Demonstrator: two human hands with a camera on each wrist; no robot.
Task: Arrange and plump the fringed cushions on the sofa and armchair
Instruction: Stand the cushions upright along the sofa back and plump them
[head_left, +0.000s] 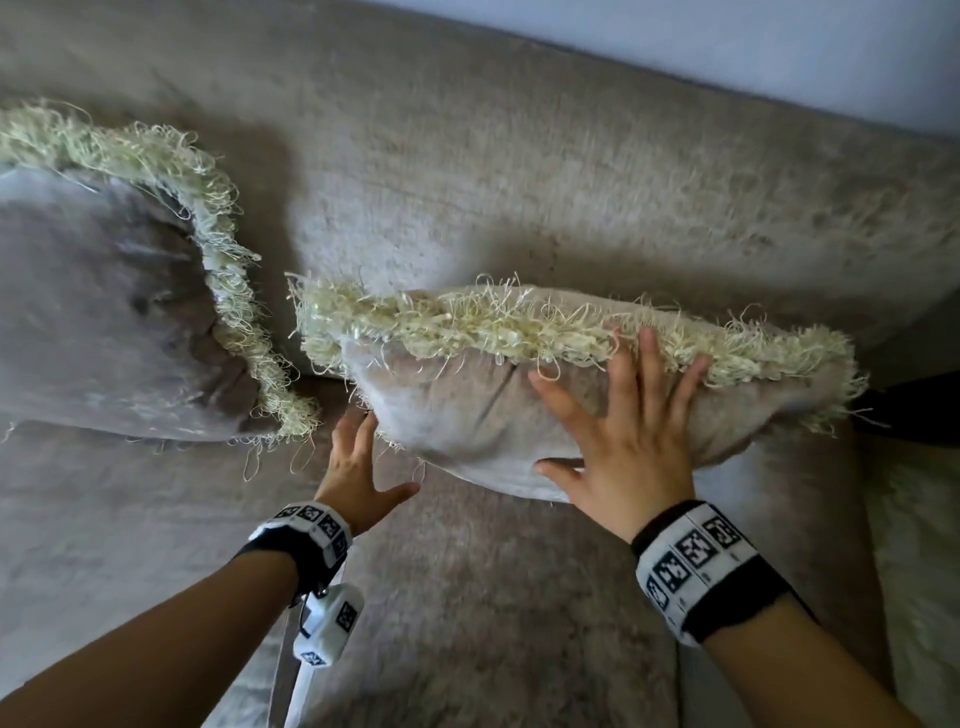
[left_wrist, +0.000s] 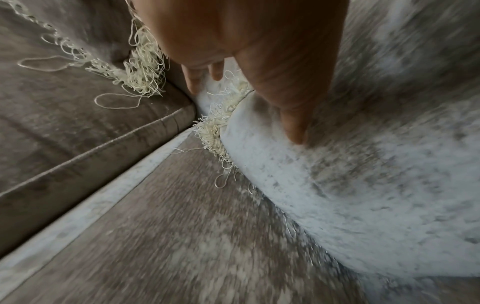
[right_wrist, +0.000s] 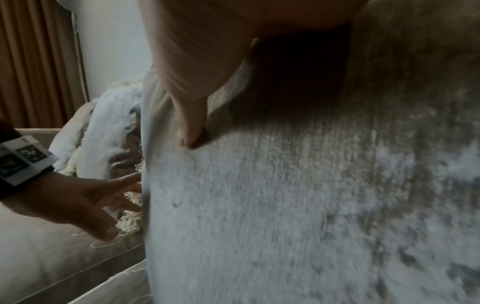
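Velvety grey-beige upholstery fills our view: the plush sofa (head_left: 519, 156) with its seat below and backrest beyond. We have the pale grey velvet cushion with cream fringe (head_left: 467, 415) standing on the seat at the right, leaning on the backrest, fringed edge up. Our right hand (head_left: 623, 441) lies flat against its near face, fingers spread and straight, the tips reaching the fringe, so it presses rather than grasps. Our left hand (head_left: 358, 467) is at the cushion's lower left corner, fingers extended along the side edge and thumb out; the left wrist view shows the fingertips (left_wrist: 296, 133) pushing into the fabric, not curled round it. Both hands are therefore loose and flat, holding nothing.

To the left, apart from this one, a second darker grey velvet cushion with the same cream fringe (head_left: 104, 312) leans on the backrest, its face dented and creased.

We judge the task partly done: two cushions stand on the sofa, and the right one is being patted into shape. The left cushion looks in need of plumping. The armchair is not in view, so we cannot tell how it stands.
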